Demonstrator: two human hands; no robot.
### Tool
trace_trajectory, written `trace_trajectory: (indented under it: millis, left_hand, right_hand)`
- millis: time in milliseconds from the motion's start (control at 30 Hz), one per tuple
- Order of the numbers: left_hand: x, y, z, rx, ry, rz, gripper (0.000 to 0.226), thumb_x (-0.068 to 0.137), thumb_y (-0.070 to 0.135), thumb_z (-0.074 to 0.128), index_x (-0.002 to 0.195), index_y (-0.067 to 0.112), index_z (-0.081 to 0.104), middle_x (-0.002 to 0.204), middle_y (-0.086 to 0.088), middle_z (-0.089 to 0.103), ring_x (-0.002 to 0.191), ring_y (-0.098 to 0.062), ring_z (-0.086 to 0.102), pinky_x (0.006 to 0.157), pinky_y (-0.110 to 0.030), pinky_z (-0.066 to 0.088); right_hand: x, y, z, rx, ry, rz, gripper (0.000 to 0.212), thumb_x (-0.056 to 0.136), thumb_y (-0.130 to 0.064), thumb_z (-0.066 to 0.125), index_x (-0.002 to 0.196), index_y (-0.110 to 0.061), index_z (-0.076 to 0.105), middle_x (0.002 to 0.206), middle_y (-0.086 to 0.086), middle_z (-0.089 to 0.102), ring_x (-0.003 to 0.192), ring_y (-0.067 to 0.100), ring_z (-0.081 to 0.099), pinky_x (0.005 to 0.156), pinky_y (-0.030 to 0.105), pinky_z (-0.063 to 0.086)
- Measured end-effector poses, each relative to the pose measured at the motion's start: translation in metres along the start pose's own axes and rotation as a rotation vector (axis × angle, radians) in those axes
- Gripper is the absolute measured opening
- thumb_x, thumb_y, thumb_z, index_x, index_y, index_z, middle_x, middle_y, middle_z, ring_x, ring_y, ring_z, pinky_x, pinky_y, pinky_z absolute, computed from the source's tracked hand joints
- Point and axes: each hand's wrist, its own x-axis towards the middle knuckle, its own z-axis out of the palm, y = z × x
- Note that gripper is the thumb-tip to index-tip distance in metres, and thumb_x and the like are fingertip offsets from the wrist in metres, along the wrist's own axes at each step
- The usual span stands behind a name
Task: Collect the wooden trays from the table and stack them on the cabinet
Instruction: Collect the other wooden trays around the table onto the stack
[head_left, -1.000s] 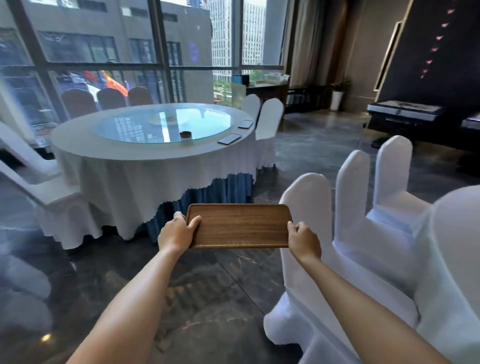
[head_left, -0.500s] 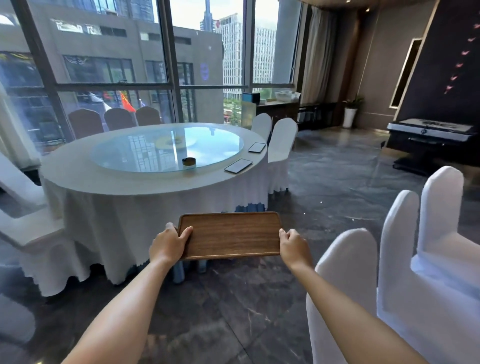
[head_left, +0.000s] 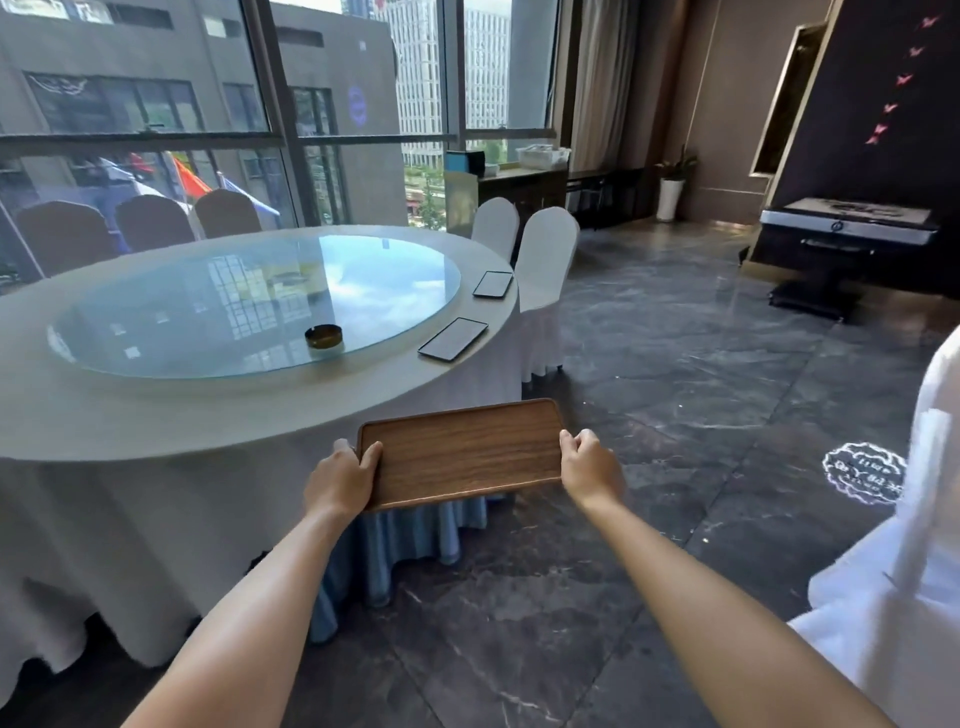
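Observation:
I hold a brown wooden tray (head_left: 465, 453) level in front of me, at the near edge of a big round table (head_left: 156, 421). My left hand (head_left: 340, 478) grips its left end and my right hand (head_left: 589, 465) grips its right end. Two more trays lie on the table's right rim, a near tray (head_left: 453, 339) and a far tray (head_left: 493, 284); both reflect the bright sky. A dark wooden cabinet (head_left: 524, 189) stands by the window beyond the table.
The table has a white cloth, a glass turntable (head_left: 249, 306) and a small dark ashtray (head_left: 323, 335). Two white-covered chairs (head_left: 545, 260) stand at its far right. Another white chair (head_left: 914, 571) is close on my right. Dark marble floor stretches toward the cabinet.
I have walked closer to the round table, carrying the tray. The white chairs on my right have slid out of the middle of view. My grip on the tray is unchanged.

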Motion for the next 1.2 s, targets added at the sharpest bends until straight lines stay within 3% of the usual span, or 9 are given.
trace_trajectory:
  millis: [200, 567, 967, 1200]
  left_hand:
    - [0.147, 0.03, 0.022, -0.007, -0.072, 0.016, 0.049, 0.096, 0.044, 0.034, 0.111, 0.0, 0.051, 0.114, -0.023, 0.064, 0.105, -0.038, 0.06, 0.085, -0.042, 0.046]
    - [0.324, 0.079, 0.103, -0.025, -0.131, -0.093, 0.047, 0.1, 0.035, 0.027, 0.117, -0.003, 0.05, 0.121, -0.029, 0.059, 0.111, -0.043, 0.055, 0.091, -0.044, 0.043]
    - [0.484, 0.135, 0.226, -0.042, -0.095, -0.398, 0.048, 0.1, 0.033, 0.024, 0.117, -0.005, 0.047, 0.125, -0.033, 0.055, 0.116, -0.046, 0.051, 0.094, -0.046, 0.039]
    - [0.531, 0.14, 0.27, 0.022, -0.115, -0.548, 0.047, 0.1, 0.031, 0.024, 0.119, -0.007, 0.045, 0.125, -0.034, 0.055, 0.116, -0.046, 0.051, 0.092, -0.045, 0.041]
  right_hand:
    - [0.127, -0.047, 0.047, -0.072, 0.005, 0.03, 0.042, 0.099, -0.035, 0.032, 0.104, -0.001, 0.056, 0.111, 0.023, 0.066, 0.106, 0.038, 0.06, 0.082, 0.038, 0.046]
    - [0.331, -0.07, 0.109, -0.224, -0.031, 0.004, 0.043, 0.1, -0.036, 0.03, 0.106, -0.002, 0.055, 0.114, 0.022, 0.065, 0.107, 0.038, 0.059, 0.085, 0.039, 0.045]
    - [0.591, -0.065, 0.194, -0.361, -0.326, -0.186, 0.04, 0.102, -0.03, 0.023, 0.112, 0.0, 0.048, 0.115, 0.025, 0.064, 0.107, 0.041, 0.058, 0.08, 0.041, 0.043]
    - [0.685, -0.074, 0.248, -0.421, -0.534, -0.256, 0.036, 0.103, -0.024, 0.019, 0.119, 0.0, 0.041, 0.116, 0.026, 0.06, 0.106, 0.039, 0.057, 0.072, 0.037, 0.034]
